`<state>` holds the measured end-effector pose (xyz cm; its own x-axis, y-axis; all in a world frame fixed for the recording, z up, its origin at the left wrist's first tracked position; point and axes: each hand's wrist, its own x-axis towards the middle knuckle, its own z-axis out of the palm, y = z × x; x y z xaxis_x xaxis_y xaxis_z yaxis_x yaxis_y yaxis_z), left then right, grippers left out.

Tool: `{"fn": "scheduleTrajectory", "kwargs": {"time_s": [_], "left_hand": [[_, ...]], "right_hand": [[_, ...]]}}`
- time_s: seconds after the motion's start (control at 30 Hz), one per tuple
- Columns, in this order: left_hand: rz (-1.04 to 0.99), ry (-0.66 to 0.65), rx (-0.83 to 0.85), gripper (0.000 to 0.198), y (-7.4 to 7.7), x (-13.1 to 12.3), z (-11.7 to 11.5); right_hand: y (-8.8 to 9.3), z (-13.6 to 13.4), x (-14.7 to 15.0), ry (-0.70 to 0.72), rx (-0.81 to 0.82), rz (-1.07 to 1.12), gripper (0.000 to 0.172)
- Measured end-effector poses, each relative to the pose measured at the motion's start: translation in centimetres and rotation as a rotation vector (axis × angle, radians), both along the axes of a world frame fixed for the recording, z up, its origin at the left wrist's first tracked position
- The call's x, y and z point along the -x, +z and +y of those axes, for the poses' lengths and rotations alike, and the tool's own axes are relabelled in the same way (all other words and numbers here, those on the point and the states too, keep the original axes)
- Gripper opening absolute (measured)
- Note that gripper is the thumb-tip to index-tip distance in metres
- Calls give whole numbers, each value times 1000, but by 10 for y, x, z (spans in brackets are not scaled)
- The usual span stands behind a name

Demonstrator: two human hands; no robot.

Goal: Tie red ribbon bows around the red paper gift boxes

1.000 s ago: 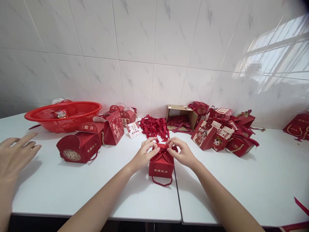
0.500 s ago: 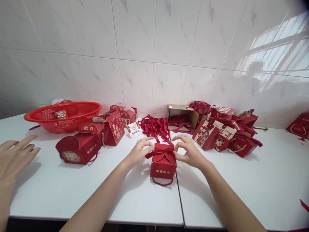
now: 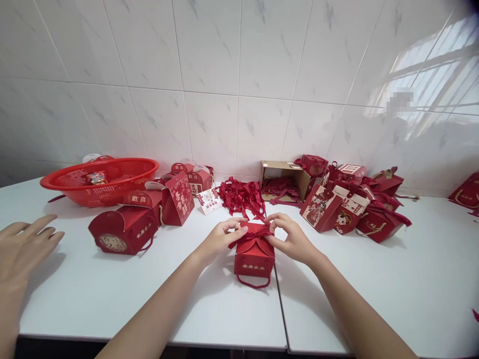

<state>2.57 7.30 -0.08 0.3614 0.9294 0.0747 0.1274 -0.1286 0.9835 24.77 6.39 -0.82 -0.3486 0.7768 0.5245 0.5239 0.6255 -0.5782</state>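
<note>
A small red gift box (image 3: pixel 255 257) stands upright near the middle of the white table, its rope handle hanging at the front. Across its top lies a dark red ribbon (image 3: pixel 254 233) tied in a bow. My left hand (image 3: pixel 223 236) pinches the ribbon at the box's upper left. At the upper right, my right hand (image 3: pixel 287 234) has thumb and fingers closed on the ribbon's other side. Behind the box is a heap of loose red ribbons (image 3: pixel 241 195).
Another person's hand (image 3: pixel 28 244) hovers at the far left. A red basket (image 3: pixel 108 192) holds a small packet. Red boxes (image 3: pixel 125 229) stand at left, more boxes (image 3: pixel 324 207) at right. A cardboard box (image 3: pixel 305 184) of ribbons sits by the tiled wall.
My left hand has shifted slightly right, closer to the middle of the bow. My right hand stays at the bow's right side.
</note>
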Motion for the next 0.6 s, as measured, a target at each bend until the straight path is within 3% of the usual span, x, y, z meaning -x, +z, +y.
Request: {"fn": "scheduleTrajectory", "kwargs": {"time_s": [0.23, 0.4, 0.5, 0.6], "left_hand": [[-27, -46, -4, 36, 3, -4, -4], [55, -7, -47, 38, 4, -2, -4], [95, 28, -85, 37, 5, -1, -4], [79, 21, -107, 35, 4, -1, -2]], "right_hand": [[-9, 1, 16, -108, -53, 184, 14], [-11, 2, 14, -212, -156, 96, 13], [-7, 2, 6, -206, -209, 34, 12], [-4, 2, 2, -171, -163, 37, 10]]}}
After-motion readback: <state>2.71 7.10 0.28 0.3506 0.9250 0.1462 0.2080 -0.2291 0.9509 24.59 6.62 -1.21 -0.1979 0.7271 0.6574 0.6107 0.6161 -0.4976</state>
